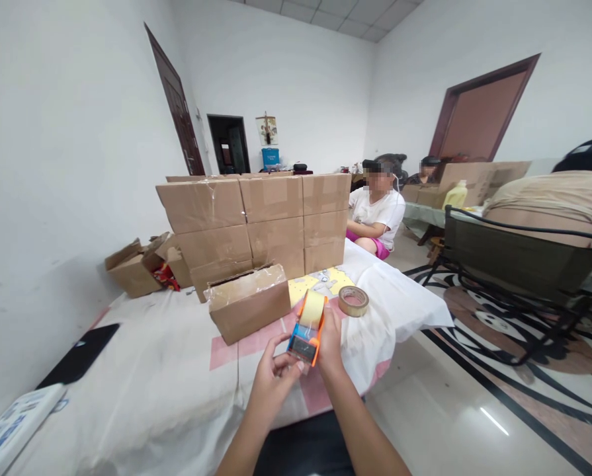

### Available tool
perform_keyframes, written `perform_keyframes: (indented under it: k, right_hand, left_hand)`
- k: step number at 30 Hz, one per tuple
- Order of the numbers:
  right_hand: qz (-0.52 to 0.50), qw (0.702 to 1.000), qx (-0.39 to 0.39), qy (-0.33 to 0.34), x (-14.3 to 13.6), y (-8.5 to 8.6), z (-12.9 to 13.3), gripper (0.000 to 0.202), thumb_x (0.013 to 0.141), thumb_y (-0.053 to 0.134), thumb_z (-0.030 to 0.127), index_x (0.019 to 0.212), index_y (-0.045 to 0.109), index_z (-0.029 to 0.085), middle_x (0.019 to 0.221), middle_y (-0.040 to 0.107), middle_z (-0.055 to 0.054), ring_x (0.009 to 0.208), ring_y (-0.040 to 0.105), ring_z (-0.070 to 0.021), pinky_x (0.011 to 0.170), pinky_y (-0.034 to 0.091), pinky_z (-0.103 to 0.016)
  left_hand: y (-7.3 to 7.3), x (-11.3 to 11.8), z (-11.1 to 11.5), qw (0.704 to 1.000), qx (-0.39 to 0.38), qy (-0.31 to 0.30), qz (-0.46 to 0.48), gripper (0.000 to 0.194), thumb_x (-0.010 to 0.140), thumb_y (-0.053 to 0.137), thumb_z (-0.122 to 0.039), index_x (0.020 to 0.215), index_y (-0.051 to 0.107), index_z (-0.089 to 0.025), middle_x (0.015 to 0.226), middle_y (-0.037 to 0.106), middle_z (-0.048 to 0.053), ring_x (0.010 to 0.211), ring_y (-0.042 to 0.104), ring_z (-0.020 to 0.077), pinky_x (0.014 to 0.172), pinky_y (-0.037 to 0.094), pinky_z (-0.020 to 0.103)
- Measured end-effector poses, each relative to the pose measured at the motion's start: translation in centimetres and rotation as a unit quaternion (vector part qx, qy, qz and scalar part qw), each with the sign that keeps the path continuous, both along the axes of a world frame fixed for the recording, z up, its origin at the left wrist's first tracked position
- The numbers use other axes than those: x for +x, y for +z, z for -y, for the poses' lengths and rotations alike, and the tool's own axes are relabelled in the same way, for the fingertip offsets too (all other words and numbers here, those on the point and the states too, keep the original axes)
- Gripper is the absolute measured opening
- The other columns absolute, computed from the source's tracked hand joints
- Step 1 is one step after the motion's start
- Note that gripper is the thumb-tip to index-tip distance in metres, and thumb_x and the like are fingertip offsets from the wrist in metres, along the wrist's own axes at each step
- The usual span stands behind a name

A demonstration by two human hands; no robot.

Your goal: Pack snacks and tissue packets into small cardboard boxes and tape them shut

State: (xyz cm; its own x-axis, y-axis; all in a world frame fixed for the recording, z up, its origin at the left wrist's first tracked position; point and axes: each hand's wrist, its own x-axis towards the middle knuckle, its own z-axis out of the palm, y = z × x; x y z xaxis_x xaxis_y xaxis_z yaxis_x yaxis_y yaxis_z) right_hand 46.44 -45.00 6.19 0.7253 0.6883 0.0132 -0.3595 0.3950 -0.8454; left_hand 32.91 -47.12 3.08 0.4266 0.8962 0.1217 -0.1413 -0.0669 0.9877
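Observation:
An orange tape dispenser point(307, 327) with a pale yellow tape roll is held up over the table's near edge. My right hand point(331, 344) grips its right side. My left hand point(272, 375) pinches its lower end, near the blade. Just behind it lies a small cardboard box point(249, 303), taped on top. A loose roll of brown tape point(353, 301) rests on the white cloth to the right.
A wall of stacked cardboard boxes point(256, 221) stands at the back of the table point(167, 370). A black phone point(80, 354) lies at left. Open boxes point(137, 268) sit by the wall. Other people point(378, 215) sit beyond; a folding chair point(518, 261) is at right.

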Motion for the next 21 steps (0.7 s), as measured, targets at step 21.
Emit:
perform_keyframes:
  k: [21]
  right_hand:
    - [0.019, 0.999, -0.032, 0.011, 0.0, 0.9, 1.6, 0.039, 0.075, 0.063, 0.057, 0.081, 0.059, 0.019, 0.075, 0.064, 0.001, 0.069, 0.061, -0.0171, 0.059, 0.049, -0.027]
  left_hand:
    - [1.9, -0.1, 1.6, 0.999, 0.022, 0.014, -0.021, 0.074, 0.069, 0.082, -0.037, 0.131, 0.047, -0.016, 0.074, 0.068, 0.001, 0.051, 0.042, 0.0073, 0.053, 0.027, 0.021]
